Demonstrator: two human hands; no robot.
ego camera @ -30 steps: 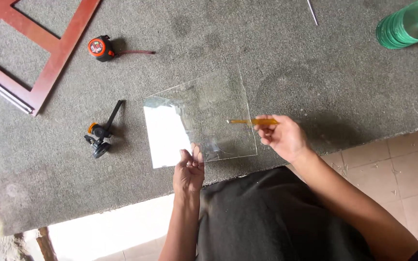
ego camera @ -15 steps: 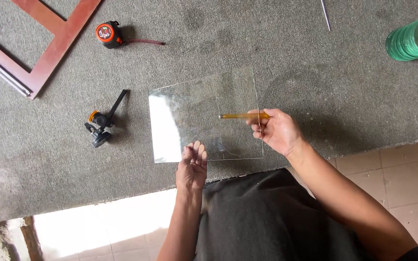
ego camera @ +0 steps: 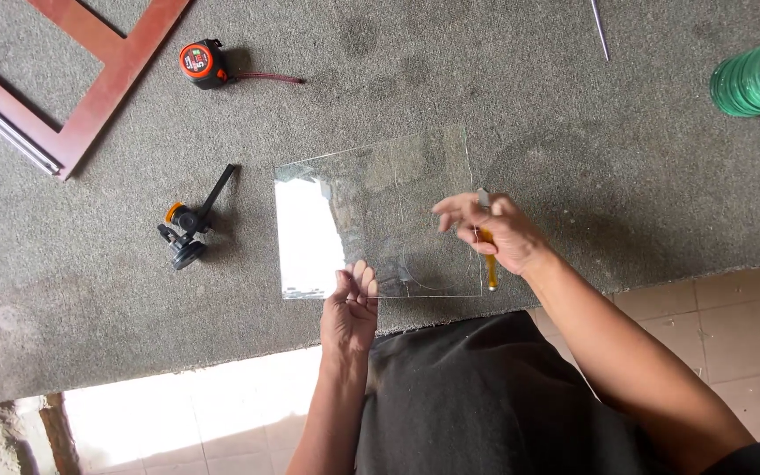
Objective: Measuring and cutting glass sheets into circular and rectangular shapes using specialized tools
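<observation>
A clear rectangular glass pane (ego camera: 371,220) lies flat on a grey carpeted bench (ego camera: 529,114), its left part glaring white. My left hand (ego camera: 351,308) rests with its fingertips on the pane's near edge. Over the pane's right edge, my right hand (ego camera: 490,230) grips a slim yellow-handled glass cutter (ego camera: 489,264), now held upright with the handle pointing toward me.
A black suction-style tool with an orange ring (ego camera: 188,230) lies left of the pane. An orange and black tape measure (ego camera: 204,64) and a red-brown wooden frame (ego camera: 90,97) sit at the far left. A green stack of glass (ego camera: 758,79) is far right. A thin metal rod (ego camera: 599,28) lies at the top.
My right hand has turned the cutter from lying across the pane to pointing toward me at the right edge. The left hand has stayed on the near edge.
</observation>
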